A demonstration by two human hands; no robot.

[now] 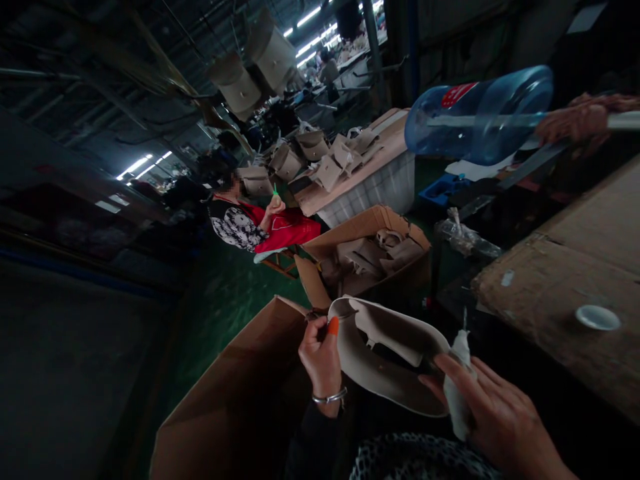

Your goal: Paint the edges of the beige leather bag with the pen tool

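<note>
Head view: an unlined-looking beige handbag shell (385,381) held up in front of the wearer, just right of an open cardboard carton (225,393).
The left hand (321,363) pinches the shell's left rim, an orange finger cot (333,325) on its thumb; the right hand (500,407) grips a white needle-tipped bottle (457,393), fingertips at the shell's right end. The shell looks light and semi-stiff, likely to flex or crease if squeezed; the curved rim ends seem the best hold.

L hand (323,363) pinches beige bag (367,373) rim, R hand (495,407) opp. w/ white thin-tipped btl (456,408)
</note>
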